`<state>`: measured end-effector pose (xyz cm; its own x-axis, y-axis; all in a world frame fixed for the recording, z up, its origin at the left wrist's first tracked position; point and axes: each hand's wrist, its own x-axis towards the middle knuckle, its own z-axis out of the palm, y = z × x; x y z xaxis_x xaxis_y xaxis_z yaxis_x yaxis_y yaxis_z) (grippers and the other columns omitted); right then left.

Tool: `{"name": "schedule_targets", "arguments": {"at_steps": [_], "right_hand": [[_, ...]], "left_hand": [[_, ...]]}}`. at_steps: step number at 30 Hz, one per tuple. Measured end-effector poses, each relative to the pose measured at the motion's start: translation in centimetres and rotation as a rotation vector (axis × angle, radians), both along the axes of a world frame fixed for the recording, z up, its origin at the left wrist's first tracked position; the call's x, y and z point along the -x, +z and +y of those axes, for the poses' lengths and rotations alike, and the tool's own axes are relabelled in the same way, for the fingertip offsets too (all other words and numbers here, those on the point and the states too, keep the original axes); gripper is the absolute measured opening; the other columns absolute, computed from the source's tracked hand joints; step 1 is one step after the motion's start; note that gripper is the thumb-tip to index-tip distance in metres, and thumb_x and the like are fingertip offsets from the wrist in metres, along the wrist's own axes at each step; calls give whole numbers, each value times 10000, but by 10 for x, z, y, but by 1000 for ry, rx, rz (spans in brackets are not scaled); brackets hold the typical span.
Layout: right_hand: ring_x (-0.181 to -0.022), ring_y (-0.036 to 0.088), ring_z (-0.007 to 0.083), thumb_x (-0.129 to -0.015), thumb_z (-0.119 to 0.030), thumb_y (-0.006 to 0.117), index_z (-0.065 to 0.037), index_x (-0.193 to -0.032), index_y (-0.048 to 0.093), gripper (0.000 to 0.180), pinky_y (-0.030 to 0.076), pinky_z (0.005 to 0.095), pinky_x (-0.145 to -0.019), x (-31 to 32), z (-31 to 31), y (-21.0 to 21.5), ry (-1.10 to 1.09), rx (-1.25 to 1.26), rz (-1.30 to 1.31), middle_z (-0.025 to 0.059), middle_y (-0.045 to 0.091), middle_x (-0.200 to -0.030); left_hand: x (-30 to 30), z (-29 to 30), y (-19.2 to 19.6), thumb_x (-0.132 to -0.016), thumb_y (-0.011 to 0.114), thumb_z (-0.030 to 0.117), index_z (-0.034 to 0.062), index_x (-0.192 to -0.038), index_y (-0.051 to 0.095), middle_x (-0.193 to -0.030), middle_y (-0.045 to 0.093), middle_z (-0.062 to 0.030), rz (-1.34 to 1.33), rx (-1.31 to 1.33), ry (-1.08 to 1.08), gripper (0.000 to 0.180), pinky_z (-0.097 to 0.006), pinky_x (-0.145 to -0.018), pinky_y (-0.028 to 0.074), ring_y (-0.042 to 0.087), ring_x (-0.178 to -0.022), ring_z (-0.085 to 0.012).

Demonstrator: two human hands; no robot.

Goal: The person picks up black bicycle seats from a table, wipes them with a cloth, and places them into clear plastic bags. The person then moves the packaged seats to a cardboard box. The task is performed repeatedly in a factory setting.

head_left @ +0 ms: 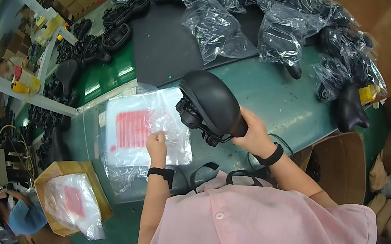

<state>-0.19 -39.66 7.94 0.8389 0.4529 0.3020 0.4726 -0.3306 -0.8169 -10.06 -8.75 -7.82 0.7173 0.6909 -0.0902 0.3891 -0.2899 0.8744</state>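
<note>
My right hand grips a black bicycle saddle by its narrow nose, with the rails and springs of its underside turned to the left. The saddle is held above the table, bare of any wrapping. My left hand is closed in a pinch at the surface of a stack of clear plastic bags with red print, lying flat on the green table. Its fingertips appear to hold the top bag, though the exact grip is partly hidden.
Saddles in clear bags are heaped along the far side, partly on a black mat. Bare saddles lie on a green conveyor at the left. An open carton stands at the right; a box of bags sits lower left. Another person works nearby.
</note>
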Motion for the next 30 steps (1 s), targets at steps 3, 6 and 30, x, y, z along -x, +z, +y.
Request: {"name": "schedule_targets", "arguments": {"at_steps": [3, 6, 30], "right_hand": [[-959, 590, 296, -591, 21, 661, -246, -1389, 430, 873, 509, 357, -797, 4, 5, -5, 7, 64, 50, 118, 584, -1056], [-960, 588, 298, -602, 31, 667, -279, -1385, 437, 873, 510, 361, -799, 6, 15, 3, 22, 212, 10, 106, 578, -1079], [-838, 625, 209, -718, 46, 563, -73, -1331, 372, 653, 533, 320, -741, -7, 139, -116, 247, -580, 1378, 112, 589, -1041]], "left_hand": [[4, -1, 19, -909, 561, 170, -11, -903, 648, -592, 526, -33, -97, 158, 46, 202, -257, -473, 423, 517, -498, -114], [5, 4, 44, -938, 533, 186, 16, -994, 659, -670, 569, -25, -89, 314, -38, 220, -220, -479, 437, 556, -536, -97], [27, 37, 61, -823, 702, 140, 63, -778, 580, -706, 639, -56, -104, 458, -73, 151, -221, -502, 475, 642, -643, -125]]}}
